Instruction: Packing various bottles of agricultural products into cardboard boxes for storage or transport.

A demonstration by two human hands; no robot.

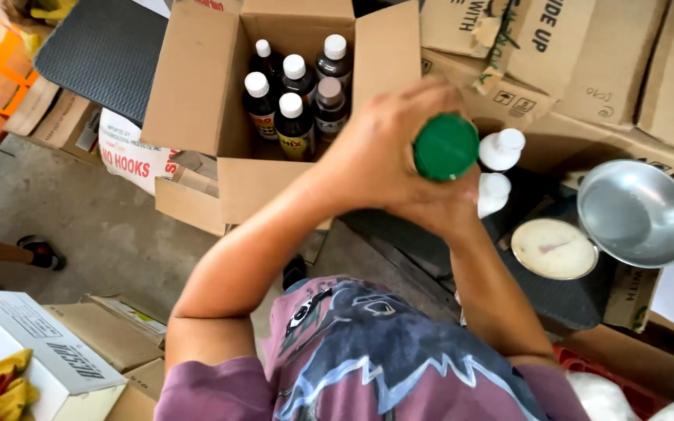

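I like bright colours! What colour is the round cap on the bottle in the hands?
Green: the round plastic cap shows best in the head view.

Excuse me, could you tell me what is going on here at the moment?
A person in a purple printed shirt holds a container with a green cap in front of the chest. The left hand wraps around the top beside the cap, and the right hand supports it from below. Behind stands an open cardboard box with six dark bottles, mostly white-capped. To the right are two white bottle tops and a scale with a metal pan.
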